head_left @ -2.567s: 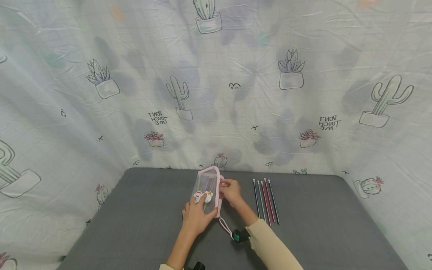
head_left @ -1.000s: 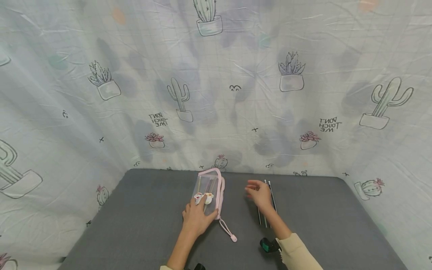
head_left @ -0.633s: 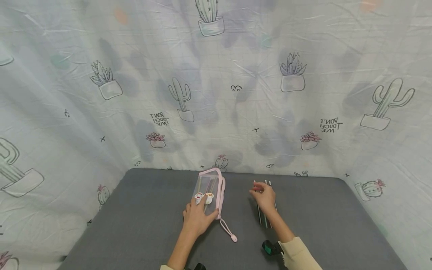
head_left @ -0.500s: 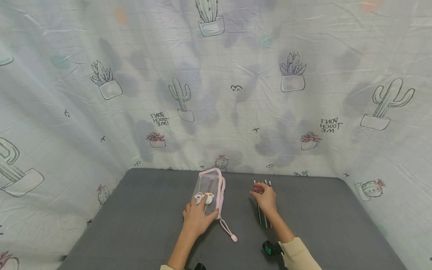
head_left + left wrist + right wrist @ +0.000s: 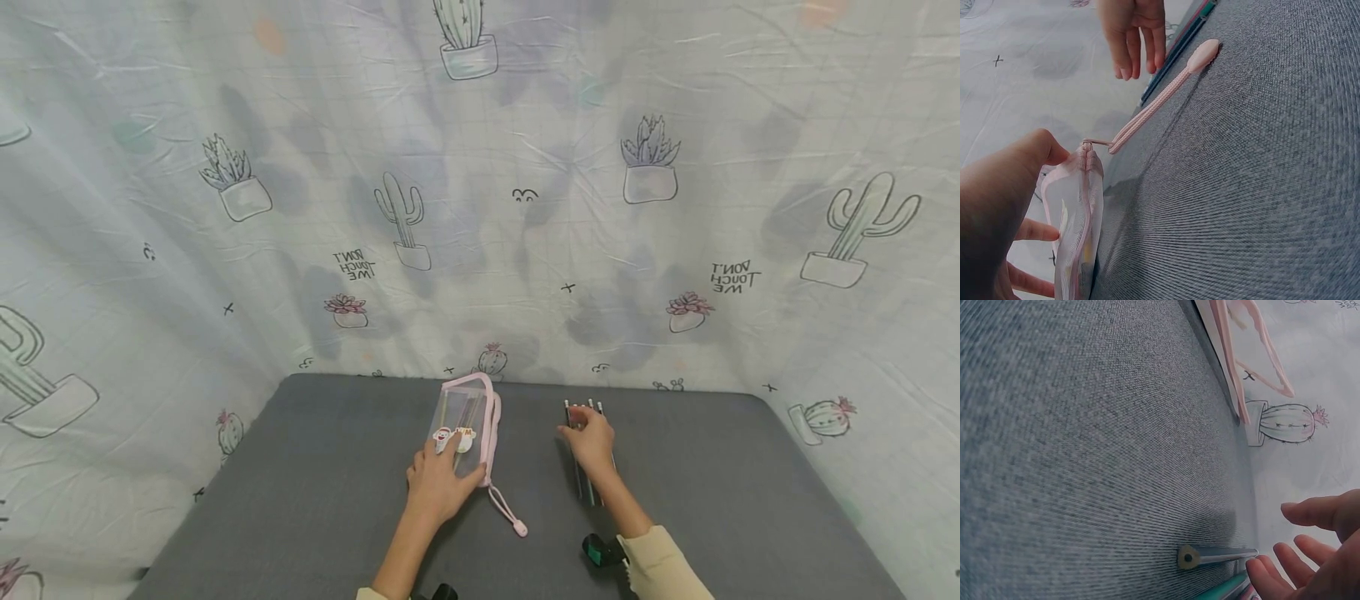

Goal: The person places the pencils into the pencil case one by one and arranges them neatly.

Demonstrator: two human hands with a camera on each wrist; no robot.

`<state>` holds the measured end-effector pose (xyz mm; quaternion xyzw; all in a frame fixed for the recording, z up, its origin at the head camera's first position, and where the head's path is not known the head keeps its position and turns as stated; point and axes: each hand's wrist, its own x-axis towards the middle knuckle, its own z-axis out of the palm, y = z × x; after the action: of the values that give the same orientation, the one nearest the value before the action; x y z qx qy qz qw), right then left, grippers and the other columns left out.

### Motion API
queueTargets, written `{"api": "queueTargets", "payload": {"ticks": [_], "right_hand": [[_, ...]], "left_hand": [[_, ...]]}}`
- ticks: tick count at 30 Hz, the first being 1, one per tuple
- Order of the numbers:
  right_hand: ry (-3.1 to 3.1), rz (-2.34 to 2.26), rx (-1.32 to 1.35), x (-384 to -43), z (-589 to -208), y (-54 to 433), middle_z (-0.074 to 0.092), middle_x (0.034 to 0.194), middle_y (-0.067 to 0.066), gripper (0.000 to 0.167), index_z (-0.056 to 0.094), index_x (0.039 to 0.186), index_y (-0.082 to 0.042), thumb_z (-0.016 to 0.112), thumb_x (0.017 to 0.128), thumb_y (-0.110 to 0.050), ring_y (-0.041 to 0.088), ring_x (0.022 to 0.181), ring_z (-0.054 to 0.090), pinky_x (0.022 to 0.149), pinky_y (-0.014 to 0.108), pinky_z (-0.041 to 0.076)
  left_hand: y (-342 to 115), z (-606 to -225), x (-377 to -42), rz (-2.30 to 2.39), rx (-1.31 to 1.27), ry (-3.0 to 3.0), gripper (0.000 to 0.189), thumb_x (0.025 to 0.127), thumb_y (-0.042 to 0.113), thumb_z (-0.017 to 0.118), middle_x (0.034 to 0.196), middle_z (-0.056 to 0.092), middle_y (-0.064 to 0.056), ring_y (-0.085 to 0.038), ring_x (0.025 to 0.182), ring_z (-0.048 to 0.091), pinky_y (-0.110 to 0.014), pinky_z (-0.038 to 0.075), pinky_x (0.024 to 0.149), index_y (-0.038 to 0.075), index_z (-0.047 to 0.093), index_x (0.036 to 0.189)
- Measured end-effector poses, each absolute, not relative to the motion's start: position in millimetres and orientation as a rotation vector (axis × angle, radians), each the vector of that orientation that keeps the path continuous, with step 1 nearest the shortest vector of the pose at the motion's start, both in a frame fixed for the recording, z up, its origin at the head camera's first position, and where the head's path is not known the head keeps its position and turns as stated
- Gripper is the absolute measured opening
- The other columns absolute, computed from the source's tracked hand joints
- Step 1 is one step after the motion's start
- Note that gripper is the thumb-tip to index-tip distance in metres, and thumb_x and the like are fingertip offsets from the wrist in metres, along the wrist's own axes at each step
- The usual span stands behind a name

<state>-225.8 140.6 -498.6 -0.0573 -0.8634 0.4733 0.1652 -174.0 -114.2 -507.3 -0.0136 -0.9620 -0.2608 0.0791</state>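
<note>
Right hand (image 5: 591, 440) gone from pouch (image 5: 459, 410) to pencils (image 5: 1217, 555), fingers parted, holding nothing; pencils just below it, contact unclear; pouch under left hand (image 5: 438, 483), fingers spread, resting; work seemingly shifted to pencils

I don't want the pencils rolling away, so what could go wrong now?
The right hand is over pencils lying side by side, so it might nudge some away. The left hand rests on the clear pencil case, which might slide. The loose pink zipper cord could snag fingers.
</note>
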Motion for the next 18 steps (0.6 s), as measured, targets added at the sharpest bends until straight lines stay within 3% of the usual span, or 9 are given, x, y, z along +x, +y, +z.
{"api": "queueTargets", "payload": {"ticks": [9,18], "right_hand": [[-2.541,1.334,-0.167,-228.4,-499.0,139.2,0.074,0.105,0.03,0.038,0.069,0.118,0.014,0.081,0.084,0.002,0.048,0.103,0.068,0.09,0.058,0.052],[-2.661,1.26,-0.123,-235.6,-500.7,139.4,0.076,0.096,0.024,0.038,0.073,0.112,0.012,0.085,0.078,0.001,0.042,0.093,0.072,0.084,0.053,0.055]], "left_hand": [[-113.1,-504.4,-172.6,-0.783,-0.037,-2.875,0.073,0.087,0.052,0.074,0.137,0.053,-0.036,-0.055,0.12,0.054,-0.072,0.043,0.095,0.009,0.062,0.145],[-113.4,-504.5,-172.3,-0.785,-0.047,-2.867,0.073,0.087,0.052,0.074,0.138,0.052,-0.037,-0.057,0.121,0.054,-0.073,0.043,0.095,0.008,0.062,0.144]]}}
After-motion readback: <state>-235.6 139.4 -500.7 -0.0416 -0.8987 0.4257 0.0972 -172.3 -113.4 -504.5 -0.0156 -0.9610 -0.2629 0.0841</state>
